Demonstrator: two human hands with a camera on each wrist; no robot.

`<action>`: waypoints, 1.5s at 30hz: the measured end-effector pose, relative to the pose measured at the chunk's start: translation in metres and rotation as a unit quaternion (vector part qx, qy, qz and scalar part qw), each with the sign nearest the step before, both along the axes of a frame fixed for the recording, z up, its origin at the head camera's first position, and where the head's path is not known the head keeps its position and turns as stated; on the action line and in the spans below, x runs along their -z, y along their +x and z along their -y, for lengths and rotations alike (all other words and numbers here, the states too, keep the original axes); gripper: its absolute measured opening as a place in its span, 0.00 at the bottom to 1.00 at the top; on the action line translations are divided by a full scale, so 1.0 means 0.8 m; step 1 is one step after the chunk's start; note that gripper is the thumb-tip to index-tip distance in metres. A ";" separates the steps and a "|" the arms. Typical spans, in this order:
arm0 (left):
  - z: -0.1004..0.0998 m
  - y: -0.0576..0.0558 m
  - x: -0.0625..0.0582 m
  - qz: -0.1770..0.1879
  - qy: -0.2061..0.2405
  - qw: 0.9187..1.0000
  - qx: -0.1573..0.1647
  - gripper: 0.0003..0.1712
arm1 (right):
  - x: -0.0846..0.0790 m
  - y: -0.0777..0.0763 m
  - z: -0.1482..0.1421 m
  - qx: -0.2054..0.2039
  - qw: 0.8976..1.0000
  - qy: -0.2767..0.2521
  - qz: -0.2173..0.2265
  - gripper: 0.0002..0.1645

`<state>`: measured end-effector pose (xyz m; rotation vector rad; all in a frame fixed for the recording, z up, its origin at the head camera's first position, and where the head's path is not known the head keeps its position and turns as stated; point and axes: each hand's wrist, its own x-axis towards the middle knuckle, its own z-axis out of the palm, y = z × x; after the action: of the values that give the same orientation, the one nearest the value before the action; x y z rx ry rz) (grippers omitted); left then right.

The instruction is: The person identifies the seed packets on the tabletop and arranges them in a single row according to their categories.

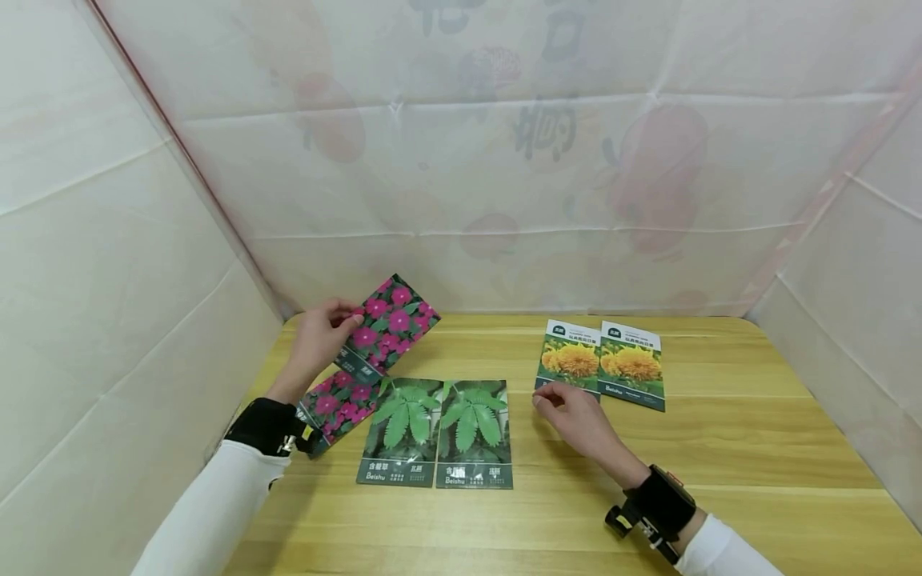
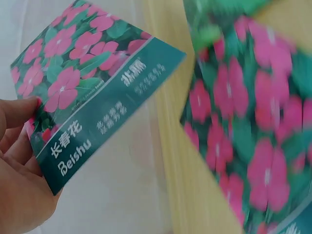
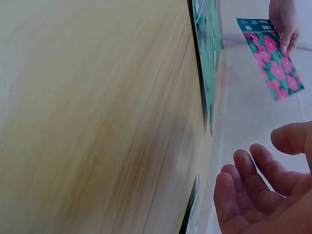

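My left hand pinches a seed packet with pink flowers by its edge, raised off the table and tilted. In the left wrist view, this packet's dark green label band faces the camera. Below it lies a second pink-flower packet, partly covered by the left wrist and the raised packet. My right hand hovers by the lower edge of the left yellow-flower packet, overlapping its corner in the head view. Its fingers are loosely bent and apart from the thumb, holding nothing.
Two green-leaf seed packets lie side by side at the table's middle. Another yellow-flower packet lies at the right, beside the first. Pale fabric walls enclose the wooden table at the back and sides.
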<state>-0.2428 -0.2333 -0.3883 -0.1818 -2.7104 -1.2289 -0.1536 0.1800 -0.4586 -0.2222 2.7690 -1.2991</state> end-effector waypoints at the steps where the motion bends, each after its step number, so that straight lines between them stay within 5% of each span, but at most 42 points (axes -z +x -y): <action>1: -0.005 0.002 0.001 0.009 0.018 1.000 0.003 0.18 | 0.000 0.000 0.000 -0.001 1.000 0.000 -0.002 0.14; 6: -0.036 0.017 0.008 0.060 0.106 0.992 0.010 0.21 | 0.001 0.001 0.000 -0.003 1.000 -0.009 -0.005 0.15; 12: -0.079 0.036 0.024 0.112 0.206 0.972 0.030 0.19 | 0.002 0.000 0.001 -0.005 1.000 -0.018 -0.012 0.16; 23: -0.141 0.060 0.051 0.148 0.284 0.947 0.029 0.13 | 0.000 -0.001 0.005 -0.009 0.998 -0.035 -0.042 0.19; 30: -0.160 0.074 0.063 0.154 0.366 0.917 0.046 0.12 | -0.003 -0.003 0.009 0.000 0.997 -0.068 -0.043 0.20; 33: -0.166 0.078 0.068 0.165 0.378 0.910 0.051 0.12 | -0.005 -0.005 0.011 0.011 0.996 -0.073 -0.040 0.20; 40: -0.179 0.088 0.076 0.170 0.384 0.904 0.081 0.12 | 0.000 -0.010 0.010 0.017 0.994 -0.095 -0.057 0.25; 45: -0.187 0.091 0.081 0.186 0.374 0.904 0.087 0.13 | 0.046 -0.030 -0.002 0.010 0.988 -0.118 -0.101 0.27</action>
<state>-0.1701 -0.0833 -0.4531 -0.0936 -2.2846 -2.4635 -0.1773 0.1817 -0.4957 -0.3586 2.7777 -1.6984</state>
